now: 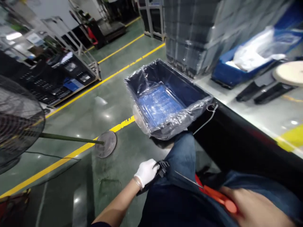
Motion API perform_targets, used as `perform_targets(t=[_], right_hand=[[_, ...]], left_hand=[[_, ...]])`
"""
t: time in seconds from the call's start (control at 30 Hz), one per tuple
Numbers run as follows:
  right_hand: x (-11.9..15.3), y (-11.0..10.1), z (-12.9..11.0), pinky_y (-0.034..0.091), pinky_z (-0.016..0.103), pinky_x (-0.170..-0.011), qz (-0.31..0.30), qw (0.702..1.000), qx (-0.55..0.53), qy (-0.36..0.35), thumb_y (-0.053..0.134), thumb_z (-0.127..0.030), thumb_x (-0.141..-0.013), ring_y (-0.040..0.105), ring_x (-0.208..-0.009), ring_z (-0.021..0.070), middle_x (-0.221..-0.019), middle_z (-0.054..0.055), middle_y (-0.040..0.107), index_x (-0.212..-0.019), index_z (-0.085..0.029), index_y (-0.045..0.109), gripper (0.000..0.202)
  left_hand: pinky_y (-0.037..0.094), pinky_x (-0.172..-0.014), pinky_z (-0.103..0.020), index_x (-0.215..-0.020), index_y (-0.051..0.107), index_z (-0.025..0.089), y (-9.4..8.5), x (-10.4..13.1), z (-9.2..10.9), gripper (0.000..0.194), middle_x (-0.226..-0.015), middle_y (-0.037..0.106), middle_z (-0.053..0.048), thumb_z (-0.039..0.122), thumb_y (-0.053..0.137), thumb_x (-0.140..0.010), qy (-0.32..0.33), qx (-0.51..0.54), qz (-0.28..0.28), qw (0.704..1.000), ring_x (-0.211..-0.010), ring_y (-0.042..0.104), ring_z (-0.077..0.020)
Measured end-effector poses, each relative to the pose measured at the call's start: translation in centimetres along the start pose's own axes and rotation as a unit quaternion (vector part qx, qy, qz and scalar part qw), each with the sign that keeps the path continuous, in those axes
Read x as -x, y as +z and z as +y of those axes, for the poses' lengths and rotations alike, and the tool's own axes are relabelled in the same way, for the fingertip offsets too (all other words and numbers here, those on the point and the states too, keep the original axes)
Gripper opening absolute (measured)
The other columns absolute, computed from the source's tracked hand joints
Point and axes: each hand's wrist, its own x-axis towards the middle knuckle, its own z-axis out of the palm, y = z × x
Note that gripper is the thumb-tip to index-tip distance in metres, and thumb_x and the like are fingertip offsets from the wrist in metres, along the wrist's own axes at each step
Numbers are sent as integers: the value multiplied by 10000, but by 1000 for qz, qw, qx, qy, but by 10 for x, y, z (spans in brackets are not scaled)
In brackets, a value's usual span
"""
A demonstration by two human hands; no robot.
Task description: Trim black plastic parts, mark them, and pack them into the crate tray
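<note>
My left hand point(146, 172), in a white glove, grips a small black plastic part point(161, 167) beside my knee. My right hand point(255, 209), bare, holds an orange-handled tool point(214, 195) whose thin metal blade points left across my lap toward the black part. I sit in blue jeans point(182, 157). Just beyond my knee stands a dark bin lined with clear plastic film point(165, 97), with a blue sheet at its bottom.
A black table edge point(236, 138) runs along my right. A standing fan point(16, 123) with round base point(106, 144) is at left on the green floor with yellow lines. Stacked grey crates point(189, 34) and a blue bin with bags point(248, 60) stand behind.
</note>
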Motion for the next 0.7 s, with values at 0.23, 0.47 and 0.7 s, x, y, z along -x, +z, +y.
perform_targets(t=[0.23, 0.47, 0.7], right_hand=[[-40, -11, -32, 470, 372, -732, -159, 984, 55, 61, 473, -132, -880, 735, -941, 349, -935, 159, 769, -976, -143, 724, 269], [-45, -3, -32, 455, 369, -717, -151, 986, 34, 53, 528, -152, -852, 730, -936, 366, -935, 193, 762, -940, -134, 747, 236], [-48, 4, -25, 443, 360, -692, -132, 989, 14, 59, 564, -152, -802, 732, -883, 360, -889, 194, 759, -876, -147, 749, 199]], left_hand=[[500, -925, -304, -1034, 720, 154, 17, 1, -4, 321, -1003, 742, -98, 259, 419, -1002, 35, -5, 13, 999, -969, 692, -206], [519, -917, -357, -1052, 720, 152, 25, 7, -9, 320, -995, 736, -114, 203, 413, -977, 46, -29, 28, 998, -953, 689, -237], [506, -915, -383, -1037, 717, 161, 24, 9, 0, 304, -993, 728, -123, 216, 429, -960, 30, -30, 12, 999, -969, 684, -266]])
